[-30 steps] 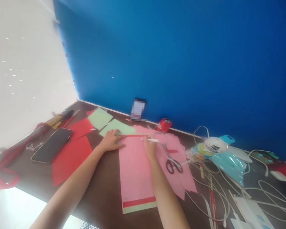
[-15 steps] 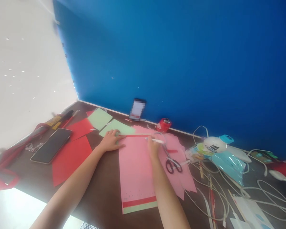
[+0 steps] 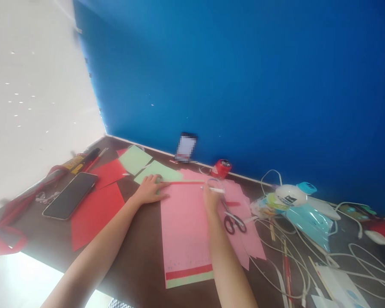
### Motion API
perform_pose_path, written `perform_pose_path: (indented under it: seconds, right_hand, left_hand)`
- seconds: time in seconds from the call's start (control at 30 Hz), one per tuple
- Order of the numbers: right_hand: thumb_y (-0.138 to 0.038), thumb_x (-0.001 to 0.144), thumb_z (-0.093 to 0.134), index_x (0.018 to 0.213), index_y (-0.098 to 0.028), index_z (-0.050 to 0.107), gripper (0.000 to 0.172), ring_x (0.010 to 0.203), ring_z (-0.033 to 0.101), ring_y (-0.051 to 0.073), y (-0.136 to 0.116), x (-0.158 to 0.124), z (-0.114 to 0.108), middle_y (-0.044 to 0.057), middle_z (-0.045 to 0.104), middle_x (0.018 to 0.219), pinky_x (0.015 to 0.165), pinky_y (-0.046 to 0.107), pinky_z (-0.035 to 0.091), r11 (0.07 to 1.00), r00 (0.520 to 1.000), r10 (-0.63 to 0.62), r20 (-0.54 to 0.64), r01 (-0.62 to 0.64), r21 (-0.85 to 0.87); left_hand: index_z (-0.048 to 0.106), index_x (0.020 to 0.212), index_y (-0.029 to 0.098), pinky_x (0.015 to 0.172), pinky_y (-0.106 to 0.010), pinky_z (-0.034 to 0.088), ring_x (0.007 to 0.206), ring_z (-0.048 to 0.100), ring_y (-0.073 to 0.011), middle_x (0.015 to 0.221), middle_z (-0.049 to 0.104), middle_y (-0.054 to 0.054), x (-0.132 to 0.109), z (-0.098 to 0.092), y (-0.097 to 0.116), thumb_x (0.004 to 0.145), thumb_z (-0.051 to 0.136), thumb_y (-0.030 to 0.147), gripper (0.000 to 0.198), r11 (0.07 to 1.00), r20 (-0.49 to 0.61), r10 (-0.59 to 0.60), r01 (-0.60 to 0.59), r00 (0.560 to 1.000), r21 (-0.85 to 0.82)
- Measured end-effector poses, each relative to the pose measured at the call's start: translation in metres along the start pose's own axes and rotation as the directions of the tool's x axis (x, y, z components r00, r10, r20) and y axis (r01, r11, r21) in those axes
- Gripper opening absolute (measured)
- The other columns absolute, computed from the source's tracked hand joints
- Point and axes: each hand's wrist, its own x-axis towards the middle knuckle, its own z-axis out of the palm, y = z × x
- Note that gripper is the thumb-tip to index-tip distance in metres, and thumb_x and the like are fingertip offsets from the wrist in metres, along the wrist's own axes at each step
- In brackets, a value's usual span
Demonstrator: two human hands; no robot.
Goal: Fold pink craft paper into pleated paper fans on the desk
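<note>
My left hand [image 3: 150, 190] lies with its fingers flat and pressed down on the left end of a thin red strip [image 3: 186, 182], which runs along the far edge of a pink paper sheet [image 3: 182, 226]. My right hand [image 3: 211, 197] is closed around a white pen [image 3: 215, 189], with the tip near the right end of the strip. Scissors [image 3: 232, 220] lie on more pink paper just to the right of my right hand.
Red paper sheets [image 3: 94, 209], green sheets [image 3: 134, 159] and a dark phone [image 3: 69, 195] lie to the left. A red round thing [image 3: 221, 168] stands by the blue wall [image 3: 244, 85]. White cables [image 3: 308, 265], a white device [image 3: 290, 194] and a blue packet [image 3: 309, 220] crowd the right.
My right hand with the pen has slid to the right along the red strip. My left hand has stayed put on the strip's left end.
</note>
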Motion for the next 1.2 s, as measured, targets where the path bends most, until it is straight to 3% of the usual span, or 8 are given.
perform_pose_path:
  seconds: [0.3,0.53,0.63,0.77,0.9,1.03,1.13,1.2]
  right_hand:
    - [-0.028,0.069,0.044,0.057,-0.021,0.043,0.014,0.053,0.041,0.015,0.006,0.006,-0.003,-0.001,0.047,0.052,0.056,0.028,0.033,0.998,0.991,-0.017,-0.131,0.01,-0.058]
    - [-0.033,0.067,0.049,0.061,-0.02,0.047,0.014,0.057,0.044,0.015,0.003,0.005,-0.004,-0.001,0.048,0.057,0.057,0.028,0.035,0.999,0.975,0.048,-0.216,-0.046,0.015]
    - [-0.038,0.075,0.042,0.069,-0.02,0.047,0.019,0.06,0.047,0.016,-0.004,0.005,-0.006,0.0,0.05,0.063,0.057,0.027,0.037,0.993,0.954,0.095,-0.284,-0.071,0.094]
    - [-0.043,0.084,0.029,0.071,-0.021,0.045,0.031,0.053,0.044,0.014,-0.012,0.005,-0.008,-0.001,0.045,0.057,0.052,0.027,0.038,0.978,0.937,0.154,-0.312,-0.099,0.184]
    - [-0.044,0.082,0.038,0.074,-0.02,0.048,0.027,0.059,0.049,0.014,-0.017,0.002,-0.006,0.001,0.052,0.065,0.054,0.026,0.041,0.967,0.955,0.145,-0.26,-0.081,0.242]
    - [-0.044,0.076,0.05,0.075,-0.018,0.053,0.025,0.063,0.052,0.014,-0.02,-0.002,-0.004,0.002,0.058,0.07,0.06,0.026,0.042,0.962,0.987,0.084,-0.137,-0.045,0.269]
    - [-0.044,0.075,0.05,0.069,-0.017,0.056,0.028,0.06,0.051,0.013,-0.021,-0.002,-0.002,0.002,0.058,0.066,0.058,0.025,0.041,0.917,0.993,0.102,0.067,-0.12,0.38]
    - [-0.045,0.077,0.044,0.067,-0.016,0.056,0.033,0.056,0.051,0.013,-0.02,-0.002,0.001,0.003,0.059,0.064,0.054,0.024,0.041,0.835,0.955,0.12,0.272,-0.245,0.492]
  left_hand:
    - [0.05,0.123,0.041,0.088,-0.042,0.03,0.101,0.041,-0.0271,0.118,0.043,-0.006,0.0,0.0,0.0,0.077,0.042,0.065,0.053,1.0,0.002,-0.002,0.002,1.0,-0.004]
    - [0.05,0.123,0.04,0.09,-0.044,0.03,0.102,0.041,-0.028,0.118,0.042,-0.006,-0.001,-0.001,0.001,0.076,0.046,0.062,0.051,1.0,0.002,0.004,-0.004,1.0,-0.017]
    - [0.05,0.123,0.038,0.09,-0.046,0.032,0.104,0.041,-0.0284,0.119,0.041,-0.006,-0.001,0.001,-0.002,0.08,0.049,0.049,0.045,0.998,-0.025,0.014,-0.015,1.0,-0.053]
    - [0.039,0.132,0.028,0.091,-0.043,0.039,0.103,0.045,-0.0227,0.116,0.042,-0.009,0.001,0.007,-0.013,0.082,0.037,0.014,0.051,0.968,-0.181,-0.059,0.012,0.982,-0.251]
    - [0.032,0.132,0.025,0.088,-0.038,0.045,0.098,0.053,-0.0166,0.113,0.043,-0.009,0.004,0.011,-0.011,0.083,0.033,0.009,0.051,0.871,-0.324,-0.151,-0.029,0.934,-0.49]
    - [0.048,0.113,0.021,0.083,-0.032,0.05,0.095,0.059,-0.0157,0.123,0.04,-0.01,0.004,0.013,0.011,0.083,0.048,0.024,0.03,0.728,-0.294,-0.179,-0.074,0.939,-0.681]
    - [0.062,0.083,0.018,0.077,-0.03,0.051,0.092,0.059,-0.0168,0.11,0.053,-0.008,0.002,0.015,0.026,0.079,0.054,0.023,0.01,0.748,-0.216,-0.069,-0.093,0.974,-0.657]
    - [0.065,0.076,0.019,0.075,-0.03,0.05,0.087,0.059,-0.0175,0.092,0.061,-0.006,0.003,0.017,0.029,0.077,0.057,0.022,0.008,0.795,-0.202,-0.017,-0.11,0.979,-0.597]
